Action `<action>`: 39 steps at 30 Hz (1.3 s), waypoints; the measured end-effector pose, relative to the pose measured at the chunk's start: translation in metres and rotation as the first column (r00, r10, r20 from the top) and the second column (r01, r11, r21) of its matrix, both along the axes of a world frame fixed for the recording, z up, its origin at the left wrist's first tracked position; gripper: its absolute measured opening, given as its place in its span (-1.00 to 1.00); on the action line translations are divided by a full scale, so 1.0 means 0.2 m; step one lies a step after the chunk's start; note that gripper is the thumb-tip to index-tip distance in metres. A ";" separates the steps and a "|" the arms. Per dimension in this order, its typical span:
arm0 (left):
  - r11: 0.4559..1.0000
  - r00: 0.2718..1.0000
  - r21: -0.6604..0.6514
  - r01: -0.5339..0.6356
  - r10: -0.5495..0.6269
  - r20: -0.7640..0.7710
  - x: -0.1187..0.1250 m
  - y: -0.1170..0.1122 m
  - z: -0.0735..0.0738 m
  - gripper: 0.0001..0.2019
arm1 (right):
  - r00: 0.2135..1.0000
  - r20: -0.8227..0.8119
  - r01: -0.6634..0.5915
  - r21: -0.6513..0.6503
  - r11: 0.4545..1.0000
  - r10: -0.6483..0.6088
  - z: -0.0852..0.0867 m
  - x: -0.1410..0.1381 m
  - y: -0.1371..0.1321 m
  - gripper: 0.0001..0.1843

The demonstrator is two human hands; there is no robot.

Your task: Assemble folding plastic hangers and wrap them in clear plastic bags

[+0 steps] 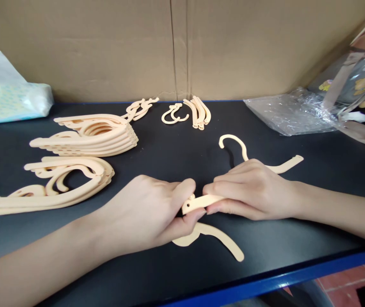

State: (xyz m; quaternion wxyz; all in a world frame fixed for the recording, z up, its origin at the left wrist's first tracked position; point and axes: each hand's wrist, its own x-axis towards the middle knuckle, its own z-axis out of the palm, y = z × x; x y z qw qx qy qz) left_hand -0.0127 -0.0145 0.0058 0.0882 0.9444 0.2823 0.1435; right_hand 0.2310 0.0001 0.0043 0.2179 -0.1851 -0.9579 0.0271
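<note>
Our left hand (150, 213) and right hand (253, 189) both close their fingers on the hanger (201, 201), its arm lying sideways between the two grips. The hook (233, 145) pokes out beyond our right fingers, a second arm (221, 241) just below our left.

Cream hooked hanger (285, 165) over loose, flat-lying curved arm (224, 242)
</note>
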 end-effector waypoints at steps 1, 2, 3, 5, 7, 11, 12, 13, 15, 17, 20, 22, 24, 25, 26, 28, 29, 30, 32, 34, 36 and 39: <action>1.000 1.000 -0.006 0.010 -0.010 0.002 0.00 0.00 0.00 -0.73 | 1.000 -0.005 -0.001 0.013 1.000 0.001 0.00 0.00 0.00 -0.61; 1.000 1.000 -0.013 0.011 -0.011 -0.003 0.01 0.00 0.00 -0.73 | 1.000 -0.011 -0.002 0.018 1.000 0.002 0.00 0.00 0.00 -0.61; 1.000 1.000 -0.022 0.001 -0.002 -0.010 0.01 0.00 0.00 -0.73 | 1.000 -0.020 0.001 0.018 1.000 0.000 -0.01 0.00 0.00 -0.62; 0.998 0.999 -0.052 -0.032 0.031 -0.026 0.01 -0.01 0.02 -0.73 | 0.999 -0.032 0.007 0.001 1.000 -0.007 -0.01 0.00 0.00 -0.62; 0.995 0.998 -0.074 -0.061 0.059 -0.033 0.01 -0.01 0.04 -0.71 | 0.999 -0.035 0.012 -0.011 1.000 -0.013 0.00 0.00 0.00 -0.62; 0.993 0.997 -0.094 -0.066 0.062 -0.040 0.01 -0.02 0.05 -0.68 | 0.999 -0.037 0.023 0.004 1.000 -0.023 0.00 0.00 0.00 -0.62; 0.993 0.997 -0.096 -0.064 0.061 -0.038 0.01 -0.02 0.05 -0.68 | 0.999 -0.039 0.024 0.009 1.000 -0.024 0.00 0.00 0.00 -0.62; 0.993 0.998 -0.095 -0.064 0.061 -0.031 0.01 -0.01 0.05 -0.68 | 0.999 -0.042 0.024 0.010 1.000 -0.023 0.00 0.00 0.00 -0.62; 0.995 0.998 -0.082 -0.058 0.058 0.002 0.01 -0.01 0.03 -0.67 | 0.999 -0.042 0.022 0.006 1.000 -0.021 0.00 0.00 0.00 -0.62; 0.997 0.998 -0.063 -0.051 0.053 0.039 0.00 0.00 0.02 -0.67 | 0.999 -0.038 0.021 -0.001 1.000 -0.021 0.01 0.01 0.00 -0.63; 0.998 0.997 -0.040 -0.046 0.048 0.052 0.00 0.01 0.01 -0.67 | 0.999 -0.032 0.020 -0.001 1.000 -0.020 0.01 0.01 0.00 -0.63; 0.998 0.999 -0.038 -0.042 0.043 0.030 0.00 0.01 0.01 -0.66 | 0.999 -0.032 0.020 0.012 1.000 -0.019 0.01 0.01 0.00 -0.63; 0.999 1.000 -0.035 -0.030 0.030 0.008 0.00 0.00 0.01 -0.67 | 0.999 -0.031 0.018 0.034 0.999 -0.017 0.01 0.00 -0.01 -0.61; 0.999 1.000 -0.032 -0.021 0.022 0.000 -0.01 0.00 0.01 -0.67 | 0.999 -0.030 0.018 0.045 0.999 -0.016 0.01 0.00 -0.01 -0.60; 1.000 1.000 -0.027 -0.013 0.013 -0.002 -0.01 0.00 0.01 -0.68 | 0.999 -0.029 0.017 0.054 0.998 -0.016 0.00 0.00 -0.01 -0.59; 1.000 1.000 -0.018 -0.007 0.007 0.005 -0.01 0.00 0.01 -0.68 | 1.000 -0.026 0.018 0.067 0.998 -0.016 0.00 -0.01 -0.01 -0.58; 1.000 1.000 -0.018 -0.010 0.010 0.011 -0.01 0.00 0.01 -0.68 | 0.999 -0.026 0.021 0.071 0.997 -0.019 0.00 -0.01 -0.01 -0.58; 1.000 1.000 -0.019 -0.015 0.016 0.020 -0.01 0.00 0.01 -0.67 | 0.999 -0.025 0.024 0.073 0.997 -0.022 0.00 -0.01 -0.01 -0.59; 0.999 0.999 -0.022 -0.034 0.035 0.040 -0.01 0.00 0.01 -0.65 | 0.999 -0.021 0.029 0.076 0.997 -0.028 0.01 -0.01 -0.01 -0.59; 0.998 0.998 -0.025 -0.050 0.051 0.046 -0.01 0.00 0.00 -0.64 | 0.999 -0.015 0.036 0.075 0.997 -0.035 0.01 0.00 -0.01 -0.60; 0.998 0.998 -0.026 -0.056 0.057 0.040 -0.01 0.00 0.00 -0.63 | 0.999 -0.013 0.036 0.076 0.996 -0.035 0.01 0.00 -0.01 -0.60; 0.998 0.998 -0.030 -0.050 0.051 0.033 -0.01 0.00 0.01 -0.63 | 0.999 -0.013 0.035 0.078 0.996 -0.034 0.01 0.00 -0.01 -0.59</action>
